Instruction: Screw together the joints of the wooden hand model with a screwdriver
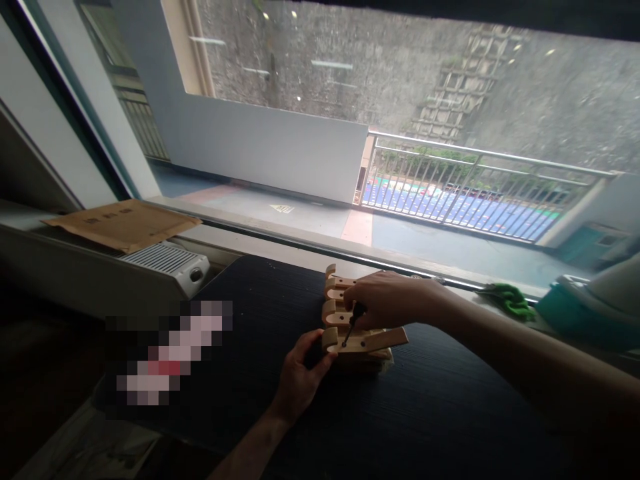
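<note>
Several curved wooden pieces (330, 312), like hooks with flat arms, lie side by side on the dark tabletop (260, 300). My left hand (300, 377) pinches the rounded end of the nearest wooden piece (350, 344) between thumb and fingers. From above, my right hand (385, 297) grips the dark handle of a screwdriver (357, 313). Its thin shaft slants down to a dark screw hole in that nearest piece, and a second hole shows to the right of it. My right hand hides parts of the pieces behind.
A blurred-out item (170, 360) lies on the table's left. Beyond stand a white heater (187, 267) with a brown envelope (125, 223) on it, and a window sill (260, 243). A green cloth (507, 300) and a teal bucket (585, 320) are at the right.
</note>
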Demonstrator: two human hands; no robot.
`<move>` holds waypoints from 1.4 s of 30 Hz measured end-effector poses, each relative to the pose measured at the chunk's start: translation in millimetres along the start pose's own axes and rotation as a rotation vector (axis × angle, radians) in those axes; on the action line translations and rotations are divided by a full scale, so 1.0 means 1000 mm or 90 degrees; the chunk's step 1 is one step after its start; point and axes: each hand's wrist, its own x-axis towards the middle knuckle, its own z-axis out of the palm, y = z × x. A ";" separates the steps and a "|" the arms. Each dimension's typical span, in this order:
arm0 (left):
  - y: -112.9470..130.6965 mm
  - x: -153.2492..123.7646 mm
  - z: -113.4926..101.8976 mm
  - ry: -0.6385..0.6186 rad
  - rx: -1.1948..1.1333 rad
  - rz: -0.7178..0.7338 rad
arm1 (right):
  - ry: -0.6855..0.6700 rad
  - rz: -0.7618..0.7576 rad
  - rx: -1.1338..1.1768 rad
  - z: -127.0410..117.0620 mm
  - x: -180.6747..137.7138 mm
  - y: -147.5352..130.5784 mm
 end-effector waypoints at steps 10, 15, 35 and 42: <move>-0.005 0.000 0.000 -0.012 0.000 0.006 | -0.003 -0.006 -0.014 -0.002 0.002 -0.004; -0.005 -0.001 0.001 -0.010 -0.006 -0.004 | 0.011 0.003 -0.014 -0.001 -0.002 -0.005; -0.003 -0.001 0.001 -0.010 -0.007 0.001 | 0.017 -0.005 0.031 -0.002 -0.004 0.003; -0.006 0.000 0.002 -0.007 0.000 0.007 | 0.008 -0.020 0.043 -0.001 -0.002 0.002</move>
